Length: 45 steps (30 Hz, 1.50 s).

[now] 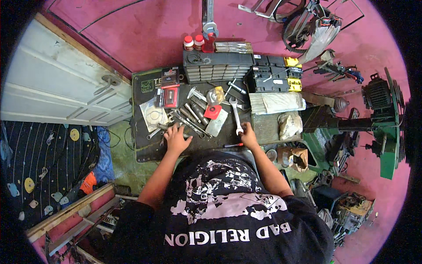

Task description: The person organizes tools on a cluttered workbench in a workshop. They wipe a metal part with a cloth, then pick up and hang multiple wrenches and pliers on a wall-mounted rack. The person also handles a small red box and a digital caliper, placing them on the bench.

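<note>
My right hand (249, 137) is closed at the ring end of a combination wrench (236, 115), whose open jaw points to the back of the workbench. My left hand (176, 138) rests with fingers apart over small wrenches at the bench's near left; what lies under its palm is hidden. Between the hands are several sockets and metal bars (192, 113), a red square piece (213, 111) and a grey flat plate (217, 122). A caliper-like tool (196, 94) lies behind them. A screwdriver with a red tip (233, 144) sits by the front edge, left of my right hand.
Blister packs (168, 97) lie at the back left of the bench (143, 145). A small-drawer cabinet (218, 70) and black-yellow cases (277, 72) line the back. At the right stand a plastic-wrapped bundle (290, 125) and a green machine (381, 154). A white door (66, 83) is at left.
</note>
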{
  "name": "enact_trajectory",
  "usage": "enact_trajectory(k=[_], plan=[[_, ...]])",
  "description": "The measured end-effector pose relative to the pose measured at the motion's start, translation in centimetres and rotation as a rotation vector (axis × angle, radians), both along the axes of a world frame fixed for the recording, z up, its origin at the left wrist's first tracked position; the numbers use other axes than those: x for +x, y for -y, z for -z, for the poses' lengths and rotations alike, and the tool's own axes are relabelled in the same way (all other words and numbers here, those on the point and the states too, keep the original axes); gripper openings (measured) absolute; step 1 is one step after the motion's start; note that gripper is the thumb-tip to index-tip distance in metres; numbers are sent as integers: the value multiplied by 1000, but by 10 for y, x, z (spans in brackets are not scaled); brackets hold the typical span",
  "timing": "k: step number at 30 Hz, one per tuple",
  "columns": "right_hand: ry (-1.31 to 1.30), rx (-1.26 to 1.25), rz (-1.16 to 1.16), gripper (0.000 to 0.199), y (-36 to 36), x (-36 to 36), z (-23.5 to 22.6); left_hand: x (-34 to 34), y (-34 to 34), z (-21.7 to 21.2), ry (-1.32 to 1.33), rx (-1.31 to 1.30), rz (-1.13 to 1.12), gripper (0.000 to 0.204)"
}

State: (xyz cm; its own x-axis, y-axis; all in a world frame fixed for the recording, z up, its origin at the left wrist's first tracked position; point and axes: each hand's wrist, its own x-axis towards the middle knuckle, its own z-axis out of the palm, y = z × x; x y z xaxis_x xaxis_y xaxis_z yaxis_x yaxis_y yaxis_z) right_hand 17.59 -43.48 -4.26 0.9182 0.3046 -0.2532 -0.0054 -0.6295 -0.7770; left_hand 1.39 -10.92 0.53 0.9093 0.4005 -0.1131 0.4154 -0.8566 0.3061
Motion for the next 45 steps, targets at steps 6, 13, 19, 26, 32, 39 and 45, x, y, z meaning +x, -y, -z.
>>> enact_trajectory(k=[6,13,19,26,32,39,45], plan=[[-617,348,-29,36,34,-17,-15,12,24,5,6,-197,126,48],[-405,164,-104,36,38,-38,-35,22,45,11,-48,-228,254,37],[59,-631,-178,38,18,-24,-46,9,44,8,55,-12,316,38],[377,-770,-298,47,-29,-24,-44,2,39,18,54,8,335,40],[596,-512,-672,41,-77,-29,-62,2,41,15,69,130,421,37],[595,-206,-907,43,-118,-44,-64,-7,42,3,396,123,596,19],[326,104,-745,47,-126,-43,-90,4,41,-76,620,-199,387,17]])
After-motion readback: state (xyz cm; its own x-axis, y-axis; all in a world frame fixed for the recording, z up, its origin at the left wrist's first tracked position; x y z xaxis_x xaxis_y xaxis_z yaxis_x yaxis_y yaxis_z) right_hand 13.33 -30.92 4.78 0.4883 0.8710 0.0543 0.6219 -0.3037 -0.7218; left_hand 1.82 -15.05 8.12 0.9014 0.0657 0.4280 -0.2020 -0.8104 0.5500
